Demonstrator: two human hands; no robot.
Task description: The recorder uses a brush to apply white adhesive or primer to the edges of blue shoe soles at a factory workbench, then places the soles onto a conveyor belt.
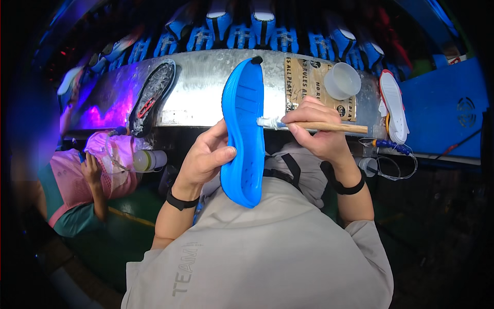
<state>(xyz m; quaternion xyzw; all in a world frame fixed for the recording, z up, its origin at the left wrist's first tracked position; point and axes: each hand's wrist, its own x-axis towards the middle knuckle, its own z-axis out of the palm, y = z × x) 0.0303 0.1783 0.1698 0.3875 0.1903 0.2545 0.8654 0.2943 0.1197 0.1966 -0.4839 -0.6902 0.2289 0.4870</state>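
The left hand (pixel 207 154) holds the blue sole (pixel 237 134) over the near edge of the desk (pixel 200 77), hollow turned rightward; the right hand (pixel 325 145) pinches a wooden-handled brush (pixel 345 127), bristles at the sole's right rim. Light, even strokes and a steady grip should serve best. The long axis runs away from the torso (pixel 267 247), black-tipped end farthest.

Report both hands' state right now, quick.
Left hand: closed on the edge of the blue shoe sole.
Right hand: closed around the wooden handle of the brush.
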